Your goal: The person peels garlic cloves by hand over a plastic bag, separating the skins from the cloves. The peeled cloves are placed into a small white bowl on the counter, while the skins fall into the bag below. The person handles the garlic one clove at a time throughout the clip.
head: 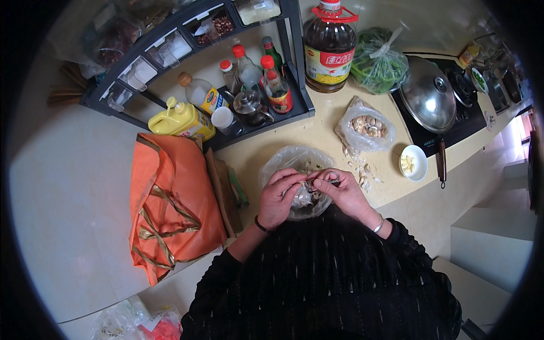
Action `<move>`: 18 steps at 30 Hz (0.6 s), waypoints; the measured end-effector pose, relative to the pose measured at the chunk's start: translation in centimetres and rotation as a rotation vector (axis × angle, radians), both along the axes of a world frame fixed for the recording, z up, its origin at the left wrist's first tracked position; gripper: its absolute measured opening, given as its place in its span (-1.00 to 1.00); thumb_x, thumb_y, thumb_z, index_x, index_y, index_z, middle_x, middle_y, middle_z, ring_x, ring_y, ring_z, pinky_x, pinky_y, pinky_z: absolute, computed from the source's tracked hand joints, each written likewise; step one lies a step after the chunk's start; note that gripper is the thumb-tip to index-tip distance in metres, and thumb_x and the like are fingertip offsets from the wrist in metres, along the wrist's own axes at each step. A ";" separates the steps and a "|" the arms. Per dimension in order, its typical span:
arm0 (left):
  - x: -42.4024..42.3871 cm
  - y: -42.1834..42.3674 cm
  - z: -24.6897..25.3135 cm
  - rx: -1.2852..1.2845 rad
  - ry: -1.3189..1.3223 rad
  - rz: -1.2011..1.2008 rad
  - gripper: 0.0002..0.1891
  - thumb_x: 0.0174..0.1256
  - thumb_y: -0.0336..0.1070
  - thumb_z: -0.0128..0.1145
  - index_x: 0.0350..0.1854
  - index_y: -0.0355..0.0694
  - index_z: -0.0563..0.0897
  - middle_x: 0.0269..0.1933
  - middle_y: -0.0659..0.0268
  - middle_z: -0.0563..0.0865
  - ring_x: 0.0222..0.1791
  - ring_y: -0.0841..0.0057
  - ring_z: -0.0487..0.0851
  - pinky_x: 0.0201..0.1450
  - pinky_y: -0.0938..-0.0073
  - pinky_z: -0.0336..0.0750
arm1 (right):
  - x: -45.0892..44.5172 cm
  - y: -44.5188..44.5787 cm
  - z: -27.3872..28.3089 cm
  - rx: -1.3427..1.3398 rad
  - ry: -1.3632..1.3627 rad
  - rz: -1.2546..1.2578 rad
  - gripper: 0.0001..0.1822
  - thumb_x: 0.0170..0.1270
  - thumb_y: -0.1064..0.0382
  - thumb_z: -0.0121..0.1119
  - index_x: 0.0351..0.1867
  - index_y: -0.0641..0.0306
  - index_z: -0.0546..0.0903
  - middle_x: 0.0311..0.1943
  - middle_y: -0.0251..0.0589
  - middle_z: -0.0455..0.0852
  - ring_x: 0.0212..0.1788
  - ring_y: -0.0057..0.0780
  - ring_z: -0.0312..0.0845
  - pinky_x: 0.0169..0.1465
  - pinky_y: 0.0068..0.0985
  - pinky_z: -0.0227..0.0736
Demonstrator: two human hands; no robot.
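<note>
Over a plastic-bag-lined bowl [275,163], my two hands meet with their fingertips almost touching. My right hand [340,187] grips a small metal tool [332,174] with a ring-shaped handle, perhaps scissors; its working end is hidden. The fingers of my left hand [277,195] pinch a small pale piece, apparently a garlic clove [303,183], mostly covered by the fingertips. Scraps and peel lie in the bag below. To the right, an open plastic bag of garlic cloves [369,126] sits by loose garlic skins [364,175]. A white bowl [418,172] contains several peeled cloves [408,164].
An orange bag [174,204] stands at left. Behind it, a dark spice rack [308,111] carries bottles and a glass teapot [248,106]. A large oil bottle [329,51], bagged greens [378,63] and a lidded pan [427,95] with its handle [442,161] past the counter edge occupy the back right.
</note>
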State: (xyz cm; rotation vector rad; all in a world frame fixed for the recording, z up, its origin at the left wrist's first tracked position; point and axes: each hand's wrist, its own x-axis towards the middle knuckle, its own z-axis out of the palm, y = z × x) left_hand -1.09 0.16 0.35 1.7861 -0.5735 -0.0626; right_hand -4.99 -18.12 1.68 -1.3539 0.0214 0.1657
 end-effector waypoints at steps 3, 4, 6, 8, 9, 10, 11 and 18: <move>0.0 0.0 0.4 0.029 -0.024 -0.012 -0.76 0.12 -0.60 0.13 -0.14 -0.27 0.64 -0.12 0.24 0.59 -0.08 0.45 0.56 -0.01 0.54 0.44 | 0.0 -0.1 0.1 -0.012 0.011 0.010 -0.86 0.28 0.32 0.13 -0.38 0.38 0.59 -0.21 -0.22 0.65 -0.19 -0.63 0.50 -0.10 -0.64 0.40; 0.0 0.0 0.7 0.041 -0.029 -0.017 -0.76 0.12 -0.59 0.13 -0.14 -0.27 0.64 -0.12 0.25 0.59 -0.08 0.45 0.56 -0.02 0.54 0.44 | -0.1 -0.1 0.1 -0.013 0.017 0.011 -0.86 0.28 0.33 0.13 -0.38 0.38 0.59 -0.20 -0.22 0.65 -0.19 -0.63 0.50 -0.10 -0.64 0.40; 0.0 0.0 0.8 0.062 -0.042 -0.029 -0.76 0.13 -0.59 0.13 -0.14 -0.26 0.65 -0.12 0.24 0.59 -0.09 0.45 0.56 -0.02 0.54 0.44 | -0.1 0.0 -0.1 -0.017 0.015 0.004 -0.86 0.28 0.34 0.13 -0.39 0.38 0.58 -0.21 -0.22 0.65 -0.18 -0.63 0.50 -0.10 -0.64 0.40; 0.0 0.0 1.0 0.079 -0.055 -0.042 -0.76 0.13 -0.58 0.13 -0.14 -0.26 0.65 -0.13 0.24 0.59 -0.09 0.44 0.57 -0.02 0.55 0.44 | 0.0 0.0 -0.2 -0.006 0.025 -0.006 -0.88 0.27 0.37 0.12 -0.40 0.38 0.58 -0.24 -0.24 0.65 -0.19 -0.65 0.49 -0.11 -0.66 0.39; 0.0 0.0 1.0 0.084 -0.061 -0.049 -0.76 0.13 -0.58 0.13 -0.14 -0.26 0.65 -0.13 0.24 0.59 -0.10 0.44 0.57 -0.02 0.55 0.45 | 0.0 0.0 -0.2 0.007 0.035 -0.012 -0.89 0.26 0.39 0.13 -0.41 0.39 0.58 -0.26 -0.25 0.66 -0.22 -0.67 0.48 -0.12 -0.67 0.38; 0.1 0.0 1.0 0.089 -0.066 -0.056 -0.76 0.13 -0.58 0.13 -0.15 -0.25 0.65 -0.13 0.24 0.59 -0.10 0.44 0.57 -0.03 0.54 0.45 | 0.0 0.0 -0.2 0.021 0.045 -0.018 -0.90 0.25 0.42 0.13 -0.42 0.40 0.58 -0.29 -0.26 0.66 -0.24 -0.69 0.48 -0.14 -0.69 0.37; 0.1 0.0 1.0 0.094 -0.077 -0.048 -0.77 0.13 -0.58 0.13 -0.15 -0.26 0.65 -0.13 0.24 0.59 -0.10 0.44 0.57 -0.03 0.54 0.45 | 0.0 0.0 -0.4 0.006 0.025 -0.019 -0.89 0.26 0.40 0.12 -0.42 0.39 0.57 -0.28 -0.26 0.66 -0.24 -0.68 0.48 -0.13 -0.68 0.38; 0.0 0.0 0.2 -0.042 0.033 -0.004 -0.78 0.13 -0.61 0.12 -0.16 -0.30 0.61 -0.09 0.22 0.57 -0.08 0.46 0.56 -0.04 0.55 0.46 | 0.0 0.0 -1.3 -0.031 0.064 -0.054 -0.87 0.27 0.37 0.13 -0.42 0.38 0.56 -0.28 -0.26 0.65 -0.27 -0.67 0.49 -0.16 -0.68 0.41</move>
